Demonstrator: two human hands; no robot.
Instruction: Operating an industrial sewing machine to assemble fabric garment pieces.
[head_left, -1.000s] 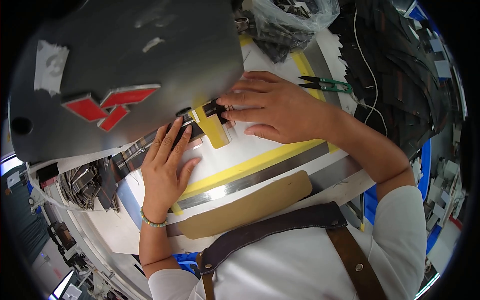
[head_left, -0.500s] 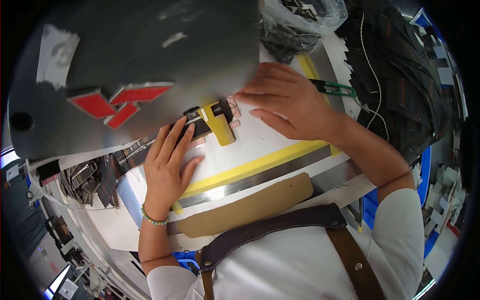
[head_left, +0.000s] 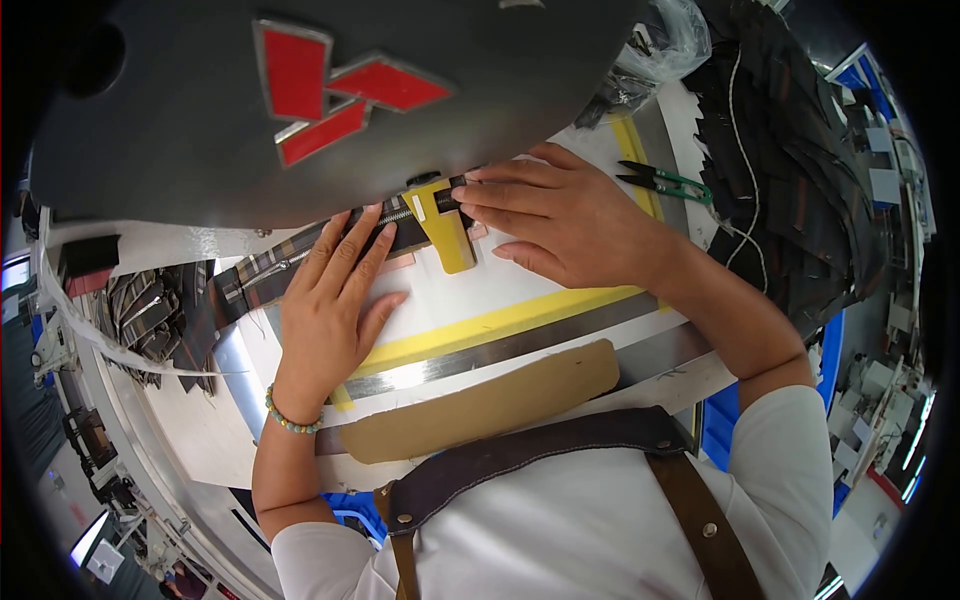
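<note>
The fingers of the left hand (head_left: 328,298) are laid out long and slightly spread, pressed down on a plaid-and-black zipper strip (head_left: 408,237), with the thumb held apart and nothing pinched. The fingers of the right hand (head_left: 588,222) are likewise extended, their tips set at the strip's other end and the thumb kept clear; whether the farthest fingertips touch it cannot be told. Between the two sets of fingertips, a yellow guide (head_left: 456,247) is seen across the strip. Pink pieces (head_left: 398,263) show just beside the left fingertips.

Directly beyond the fingers, a dark machine housing (head_left: 520,110) hides whatever works beneath it. If the strip is pressed unevenly by the two hands, it could be skewed against the guide or puckered; if the fingertips are slid farther under the housing, they could be caught by a part that is not seen.

Farther out past the right fingers, green-handled snips (head_left: 668,183) are left near a stack of dark fabric (head_left: 800,200); the snips could be knocked if that hand is swung outward. Well left of the left fingers, bunched plaid pieces (head_left: 145,310) could drag on the strip if they are joined to it, which cannot be told.
</note>
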